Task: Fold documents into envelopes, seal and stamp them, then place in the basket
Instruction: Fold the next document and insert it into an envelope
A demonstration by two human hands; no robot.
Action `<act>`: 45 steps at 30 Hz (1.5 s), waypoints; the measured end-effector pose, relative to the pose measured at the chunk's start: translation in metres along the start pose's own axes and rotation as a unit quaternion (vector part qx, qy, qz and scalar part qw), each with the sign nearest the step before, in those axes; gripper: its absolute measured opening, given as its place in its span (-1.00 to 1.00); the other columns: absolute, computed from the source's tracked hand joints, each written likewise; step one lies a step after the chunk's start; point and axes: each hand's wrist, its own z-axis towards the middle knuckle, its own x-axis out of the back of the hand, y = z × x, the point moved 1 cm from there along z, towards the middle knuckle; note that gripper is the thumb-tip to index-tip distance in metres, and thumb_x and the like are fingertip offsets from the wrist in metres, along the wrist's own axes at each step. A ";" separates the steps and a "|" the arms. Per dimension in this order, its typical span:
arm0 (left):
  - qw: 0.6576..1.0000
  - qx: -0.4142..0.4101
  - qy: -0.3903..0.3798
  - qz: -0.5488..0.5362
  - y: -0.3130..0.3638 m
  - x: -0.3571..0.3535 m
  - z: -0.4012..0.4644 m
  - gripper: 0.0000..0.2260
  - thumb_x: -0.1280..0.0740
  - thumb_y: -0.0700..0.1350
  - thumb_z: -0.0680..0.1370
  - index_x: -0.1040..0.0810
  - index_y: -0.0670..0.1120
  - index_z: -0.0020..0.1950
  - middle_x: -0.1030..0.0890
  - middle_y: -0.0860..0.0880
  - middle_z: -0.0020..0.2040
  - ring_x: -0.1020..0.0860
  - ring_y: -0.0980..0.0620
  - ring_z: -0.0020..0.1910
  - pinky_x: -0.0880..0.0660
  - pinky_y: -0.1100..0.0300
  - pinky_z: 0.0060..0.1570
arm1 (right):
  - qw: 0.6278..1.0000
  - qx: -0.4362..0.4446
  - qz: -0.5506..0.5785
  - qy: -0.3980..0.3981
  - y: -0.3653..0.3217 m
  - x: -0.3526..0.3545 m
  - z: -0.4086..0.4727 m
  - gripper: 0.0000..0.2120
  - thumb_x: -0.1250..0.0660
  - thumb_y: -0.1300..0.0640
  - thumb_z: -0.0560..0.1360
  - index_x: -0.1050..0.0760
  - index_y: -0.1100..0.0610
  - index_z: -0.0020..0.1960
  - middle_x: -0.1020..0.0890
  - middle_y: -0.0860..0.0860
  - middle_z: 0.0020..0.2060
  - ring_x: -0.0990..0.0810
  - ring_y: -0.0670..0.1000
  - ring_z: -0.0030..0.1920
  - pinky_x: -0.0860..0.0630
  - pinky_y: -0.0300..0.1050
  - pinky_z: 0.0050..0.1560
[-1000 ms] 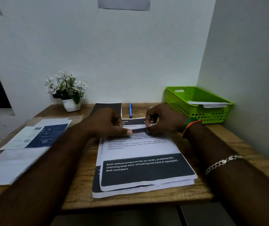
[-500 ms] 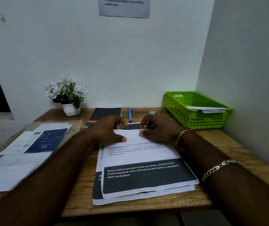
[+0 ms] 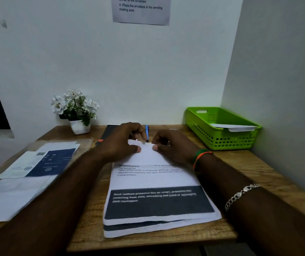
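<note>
Atop the wooden desk (image 3: 270, 174), thin white sheet (image 3: 146, 154), far edge folded over.

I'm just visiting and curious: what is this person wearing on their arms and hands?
Both arms are bare, no sleeves in view. The right wrist carries bunched green and orange thread bands, and further up that forearm a silver chain-link bracelet. The left hand and right hand show no gloves; rings cannot be made out.
</note>
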 end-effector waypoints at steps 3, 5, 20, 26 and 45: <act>0.999 -0.015 0.034 0.020 0.000 0.005 0.000 -0.64 -0.65 -0.10 0.32 -0.58 0.25 -0.09 -0.62 0.15 -0.07 -0.58 0.21 -0.08 -0.55 0.06 0.05 | 0.999 0.003 0.005 0.043 -0.004 0.008 0.000 -0.90 -0.47 0.04 0.47 -0.59 0.05 -0.15 -0.65 -0.03 -0.26 -0.59 -0.01 -0.19 -0.55 0.02 -0.07; 0.995 -0.031 0.074 0.063 0.003 0.005 -0.002 -0.74 -0.59 0.17 0.33 -0.58 0.32 -0.09 -0.63 0.20 -0.04 -0.57 0.24 -0.03 -0.51 0.00 0.11 | 0.998 0.014 0.018 0.061 -0.008 0.012 -0.001 -0.88 -0.48 0.03 0.46 -0.61 0.06 -0.15 -0.66 -0.01 -0.27 -0.58 -0.03 -0.22 -0.51 -0.06 -0.14; 0.995 0.045 0.078 0.037 -0.027 0.033 -0.002 -0.95 -0.54 0.01 0.49 -0.74 0.15 -0.17 -0.70 0.28 -0.24 -0.64 0.36 -0.21 -0.46 0.43 -0.33 | 0.997 0.028 -0.043 0.065 -0.007 0.039 -0.005 -0.86 -0.50 0.01 0.47 -0.63 0.07 -0.11 -0.65 -0.04 -0.20 -0.58 0.04 -0.14 -0.53 0.08 -0.02; 0.997 0.000 0.080 0.016 -0.006 0.009 0.004 -0.89 -0.53 0.16 0.45 -0.73 0.20 -0.07 -0.70 0.31 -0.15 -0.64 0.33 -0.08 -0.59 0.10 0.03 | 0.997 0.039 -0.017 0.069 -0.013 0.035 -0.002 -0.87 -0.50 0.00 0.45 -0.63 0.04 -0.15 -0.66 -0.03 -0.25 -0.59 0.05 -0.19 -0.55 0.09 -0.09; 0.999 0.015 0.020 0.025 -0.010 0.023 -0.006 -0.62 -0.56 0.31 0.34 -0.73 -0.01 -0.26 -0.71 0.06 -0.32 -0.69 0.10 -0.25 -0.63 0.01 -0.11 | 0.997 -0.012 0.071 0.029 0.009 0.055 -0.012 -0.74 -0.44 0.03 0.55 -0.64 0.13 -0.26 -0.70 -0.02 -0.33 -0.60 -0.11 -0.30 -0.51 -0.16 -0.19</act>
